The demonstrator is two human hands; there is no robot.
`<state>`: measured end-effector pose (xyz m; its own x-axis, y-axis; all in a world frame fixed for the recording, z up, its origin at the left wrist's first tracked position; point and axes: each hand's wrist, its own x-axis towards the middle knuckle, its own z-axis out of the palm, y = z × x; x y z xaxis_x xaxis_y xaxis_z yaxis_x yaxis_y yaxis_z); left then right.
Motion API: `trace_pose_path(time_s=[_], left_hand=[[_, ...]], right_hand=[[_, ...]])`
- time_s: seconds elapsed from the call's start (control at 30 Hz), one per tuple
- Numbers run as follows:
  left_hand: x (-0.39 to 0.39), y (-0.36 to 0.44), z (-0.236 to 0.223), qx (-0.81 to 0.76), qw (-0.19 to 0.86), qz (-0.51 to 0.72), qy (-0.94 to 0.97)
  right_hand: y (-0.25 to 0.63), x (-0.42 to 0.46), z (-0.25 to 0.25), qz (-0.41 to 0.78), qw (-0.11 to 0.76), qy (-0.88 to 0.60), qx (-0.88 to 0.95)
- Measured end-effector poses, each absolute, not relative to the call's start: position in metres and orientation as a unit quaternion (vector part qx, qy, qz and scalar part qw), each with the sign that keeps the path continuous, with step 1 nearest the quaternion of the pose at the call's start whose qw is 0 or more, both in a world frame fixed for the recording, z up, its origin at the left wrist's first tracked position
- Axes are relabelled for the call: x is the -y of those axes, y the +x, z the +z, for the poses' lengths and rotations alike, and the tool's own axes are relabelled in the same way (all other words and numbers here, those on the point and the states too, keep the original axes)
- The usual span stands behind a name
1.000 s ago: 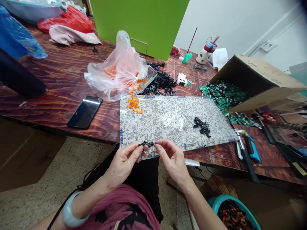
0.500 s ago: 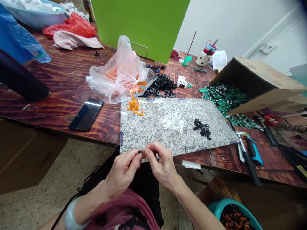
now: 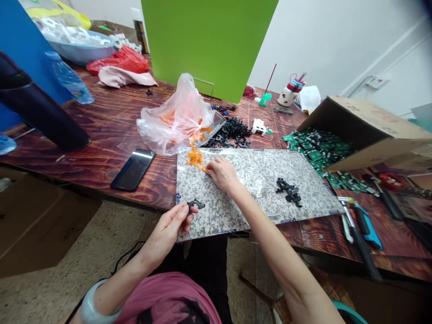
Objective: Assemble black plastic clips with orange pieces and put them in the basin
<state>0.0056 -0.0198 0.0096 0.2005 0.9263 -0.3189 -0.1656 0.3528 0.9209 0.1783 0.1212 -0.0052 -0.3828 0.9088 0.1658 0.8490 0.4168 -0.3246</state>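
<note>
Moved out to twelve o'clock: right hand, half-open, holding nothing visible, just beside orange plastic parts; left hand, at eight o'clock, pinching a black plastic part.

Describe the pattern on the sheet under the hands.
The sheet is speckled grey-and-white, like granite, best in the head view.

From the right hand, a path runs at 3 o'clock across the speckled sheet until the small black parts block it. At 8 o'clock the left hand and its black plastic piece stand in the way. The orange pieces and plastic bag obstruct 10 o'clock, and the black heap obstructs 12 o'clock. Bare wood lies between the sheet and the phone.
</note>
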Motion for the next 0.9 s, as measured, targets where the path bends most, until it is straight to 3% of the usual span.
trace_pose_path(time_s=[0.23, 0.63, 0.77, 0.9], left_hand=[[0.017, 0.005, 0.003, -0.472, 0.696, 0.394, 0.37], [0.022, 0.01, 0.003, -0.473, 0.713, 0.37, 0.362], [0.024, 0.012, 0.0, -0.486, 0.71, 0.379, 0.341], [0.026, 0.015, -0.005, -0.477, 0.695, 0.396, 0.365]], right_hand=[[0.2, -0.071, 0.001, 0.098, 0.148, -0.582, 0.794], [0.203, -0.072, 0.0, 0.163, 0.179, -0.547, 0.802], [0.206, -0.048, 0.01, 0.186, 0.229, -0.562, 0.773], [0.197, -0.001, 0.027, 0.256, 0.362, -0.571, 0.692]])
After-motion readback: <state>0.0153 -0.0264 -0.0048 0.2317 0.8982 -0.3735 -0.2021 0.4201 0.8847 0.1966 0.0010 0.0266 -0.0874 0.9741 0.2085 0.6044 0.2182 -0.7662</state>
